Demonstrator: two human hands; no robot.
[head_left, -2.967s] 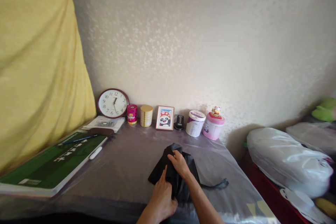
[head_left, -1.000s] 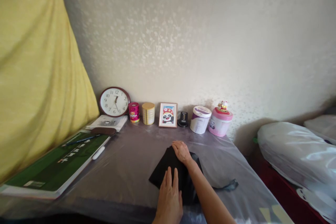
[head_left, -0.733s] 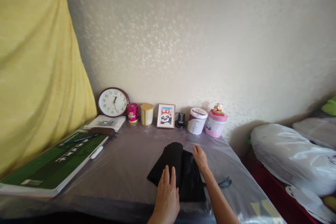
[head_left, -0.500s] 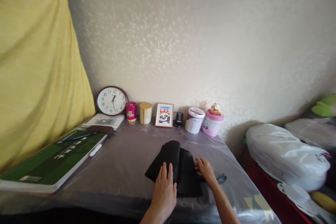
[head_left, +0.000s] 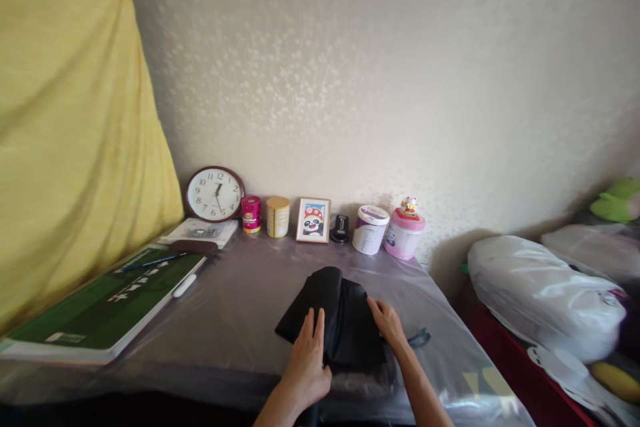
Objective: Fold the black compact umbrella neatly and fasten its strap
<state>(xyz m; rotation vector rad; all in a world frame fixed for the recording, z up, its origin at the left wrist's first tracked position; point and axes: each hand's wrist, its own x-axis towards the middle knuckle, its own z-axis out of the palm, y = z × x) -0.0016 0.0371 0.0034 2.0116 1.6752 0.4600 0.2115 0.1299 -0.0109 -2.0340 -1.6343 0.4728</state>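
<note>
A black folding umbrella, its fabric panels loosely gathered, lies near the front of the table. My left hand rests on its left side with fingers stretched out. What seems to be the umbrella's dark shaft or handle shows below that wrist, partly hidden. At the right edge of the fabric, my right hand has its thumb and fingers closed on the panel; the fingertips are partly hidden. A short dark strap sticks out on the table beyond my right wrist.
Along the wall stand a clock, a pink can, a yellow-lidded tin, a framed panda picture, a white tub and a pink-lidded tub. A green book lies left; plastic bags sit right.
My right hand has moved slightly left onto the umbrella's right edge, and that panel now looks more rumpled. My left hand has shifted a little left and down.
</note>
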